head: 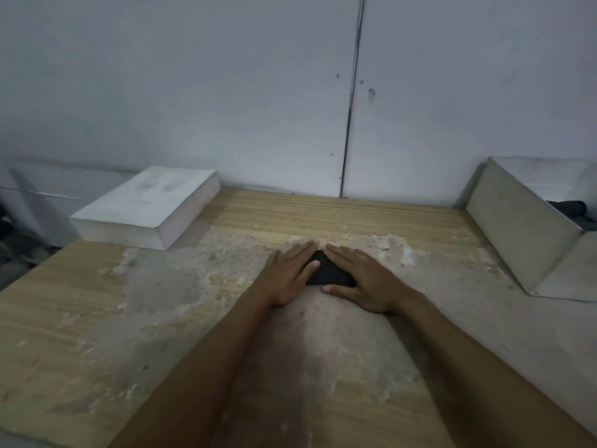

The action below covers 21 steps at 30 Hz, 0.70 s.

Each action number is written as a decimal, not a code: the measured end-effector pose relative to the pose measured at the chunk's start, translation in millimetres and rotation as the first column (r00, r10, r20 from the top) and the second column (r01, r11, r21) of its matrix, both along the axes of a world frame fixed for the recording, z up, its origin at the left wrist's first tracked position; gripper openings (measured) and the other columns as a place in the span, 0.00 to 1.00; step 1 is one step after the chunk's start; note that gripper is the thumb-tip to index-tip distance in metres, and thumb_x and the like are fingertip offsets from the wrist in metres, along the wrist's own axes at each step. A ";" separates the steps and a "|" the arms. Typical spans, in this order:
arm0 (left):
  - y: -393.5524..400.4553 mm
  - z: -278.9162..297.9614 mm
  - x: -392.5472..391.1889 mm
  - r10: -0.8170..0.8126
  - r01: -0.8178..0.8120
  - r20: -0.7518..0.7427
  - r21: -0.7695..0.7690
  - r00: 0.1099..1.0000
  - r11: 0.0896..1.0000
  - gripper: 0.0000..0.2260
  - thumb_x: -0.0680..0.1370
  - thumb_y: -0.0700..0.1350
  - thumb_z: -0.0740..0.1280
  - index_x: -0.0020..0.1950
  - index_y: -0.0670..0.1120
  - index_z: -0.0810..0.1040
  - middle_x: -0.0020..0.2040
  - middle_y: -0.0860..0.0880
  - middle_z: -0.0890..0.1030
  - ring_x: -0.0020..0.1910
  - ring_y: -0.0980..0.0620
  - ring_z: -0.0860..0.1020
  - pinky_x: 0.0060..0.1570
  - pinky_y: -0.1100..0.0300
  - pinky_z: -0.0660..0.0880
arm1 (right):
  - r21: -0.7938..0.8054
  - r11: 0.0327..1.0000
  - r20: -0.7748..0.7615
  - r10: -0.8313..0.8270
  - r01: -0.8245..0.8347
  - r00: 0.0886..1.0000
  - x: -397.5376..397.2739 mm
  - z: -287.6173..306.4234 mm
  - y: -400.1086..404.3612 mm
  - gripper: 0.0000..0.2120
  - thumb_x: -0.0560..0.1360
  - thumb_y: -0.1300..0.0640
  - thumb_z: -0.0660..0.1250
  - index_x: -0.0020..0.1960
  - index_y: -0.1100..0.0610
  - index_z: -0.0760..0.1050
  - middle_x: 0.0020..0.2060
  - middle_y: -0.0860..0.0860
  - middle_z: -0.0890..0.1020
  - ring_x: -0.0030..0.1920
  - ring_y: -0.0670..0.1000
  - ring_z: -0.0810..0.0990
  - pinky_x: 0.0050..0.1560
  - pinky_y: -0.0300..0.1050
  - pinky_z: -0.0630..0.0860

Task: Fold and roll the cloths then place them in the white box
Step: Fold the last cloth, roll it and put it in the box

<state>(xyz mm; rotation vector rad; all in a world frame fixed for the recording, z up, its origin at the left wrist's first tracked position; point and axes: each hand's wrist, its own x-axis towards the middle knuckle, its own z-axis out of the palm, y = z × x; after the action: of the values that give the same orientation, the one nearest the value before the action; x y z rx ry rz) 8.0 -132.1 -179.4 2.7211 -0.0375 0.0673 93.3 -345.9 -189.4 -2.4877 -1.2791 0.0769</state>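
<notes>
A small dark cloth (328, 273), folded or rolled into a compact bundle, lies on the worn wooden table (97, 318) at mid-distance. My left hand (289, 273) lies flat over its left part, thumb resting on top. My right hand (361, 279) lies flat over its right part, thumb along the near edge. The fingertips of both hands nearly meet beyond the cloth, and most of it is hidden under them. The white box (523, 231) stands open at the right edge, and a dark rolled cloth (568, 206) shows inside it.
A flat white block (145, 205) sits at the table's back left corner. A pale wall (226, 92) rises right behind the table. Dark clutter lies off the left side, below the tabletop. The table surface is scuffed, with patches of peeled veneer.
</notes>
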 end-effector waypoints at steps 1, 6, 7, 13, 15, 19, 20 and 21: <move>2.5 0.2 -2.4 -0.007 0.008 0.017 -0.042 1.000 0.999 0.25 0.85 0.58 0.51 0.82 0.54 0.54 0.81 0.56 0.55 0.80 0.57 0.52 0.79 0.47 0.46 | 0.033 0.999 -0.026 -0.001 0.002 1.000 2.5 0.4 -2.8 0.40 0.78 0.28 0.58 0.83 0.42 0.50 0.82 0.41 0.55 0.76 0.36 0.51 0.79 0.43 0.50; 15.3 0.8 -14.5 0.027 0.061 0.215 -0.390 0.976 0.919 0.30 0.72 0.54 0.76 0.73 0.54 0.74 0.75 0.56 0.71 0.75 0.60 0.66 0.75 0.58 0.63 | 0.199 0.979 -0.162 -0.008 0.041 0.987 9.3 1.1 -8.2 0.28 0.80 0.38 0.65 0.78 0.43 0.66 0.73 0.41 0.72 0.67 0.35 0.67 0.66 0.29 0.61; 17.1 -0.2 -14.4 0.003 0.085 0.230 -0.371 0.973 0.925 0.30 0.71 0.51 0.78 0.71 0.54 0.76 0.73 0.55 0.73 0.74 0.59 0.68 0.74 0.58 0.65 | 0.242 0.969 -0.183 0.003 0.042 0.983 10.8 1.8 -7.9 0.25 0.81 0.40 0.66 0.76 0.44 0.70 0.69 0.41 0.76 0.65 0.35 0.71 0.63 0.28 0.64; 15.6 -3.9 -4.2 0.027 0.080 0.360 -0.280 0.932 0.957 0.20 0.73 0.39 0.75 0.65 0.47 0.81 0.63 0.50 0.83 0.62 0.54 0.79 0.66 0.56 0.74 | 0.332 0.942 -0.237 0.032 0.050 0.971 32.5 15.7 -5.4 0.19 0.79 0.43 0.70 0.67 0.46 0.80 0.58 0.39 0.82 0.58 0.36 0.79 0.60 0.37 0.76; 14.9 -3.7 0.3 0.056 0.050 0.354 -0.283 0.933 0.958 0.15 0.75 0.40 0.72 0.62 0.48 0.83 0.56 0.52 0.85 0.55 0.56 0.81 0.58 0.61 0.76 | 0.323 0.946 -0.250 0.068 0.017 0.966 39.3 17.8 -5.7 0.28 0.71 0.36 0.76 0.67 0.44 0.78 0.59 0.36 0.82 0.58 0.36 0.79 0.59 0.34 0.76; 18.0 6.4 13.0 0.105 -0.030 0.212 -0.331 0.972 0.943 0.09 0.79 0.45 0.69 0.59 0.50 0.82 0.52 0.54 0.84 0.51 0.58 0.80 0.54 0.65 0.75 | 0.277 0.960 -0.194 0.103 -0.046 0.976 49.2 21.1 -1.4 0.25 0.67 0.42 0.80 0.62 0.43 0.80 0.53 0.37 0.83 0.54 0.39 0.80 0.53 0.35 0.76; 18.4 10.1 14.7 0.109 -0.045 0.169 -0.343 0.980 0.938 0.08 0.79 0.45 0.68 0.58 0.50 0.81 0.52 0.54 0.84 0.52 0.58 0.80 0.54 0.65 0.75 | 0.311 0.950 -0.237 0.117 -0.039 0.964 48.9 21.7 -0.5 0.20 0.68 0.48 0.79 0.59 0.45 0.82 0.51 0.39 0.84 0.52 0.40 0.81 0.51 0.38 0.77; 17.9 16.6 16.0 0.118 -0.064 0.128 -0.362 0.985 0.930 0.08 0.79 0.45 0.68 0.58 0.49 0.81 0.52 0.53 0.84 0.52 0.58 0.80 0.54 0.64 0.76 | 0.360 0.933 -0.296 0.119 -0.005 0.948 47.6 25.0 -0.7 0.16 0.70 0.54 0.78 0.56 0.46 0.83 0.47 0.41 0.85 0.49 0.42 0.82 0.49 0.40 0.79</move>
<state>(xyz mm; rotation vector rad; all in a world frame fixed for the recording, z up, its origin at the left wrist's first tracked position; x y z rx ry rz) 24.1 -114.2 -162.8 2.3471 0.0541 0.2764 140.9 -346.6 -164.5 -2.0302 -1.1232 0.2273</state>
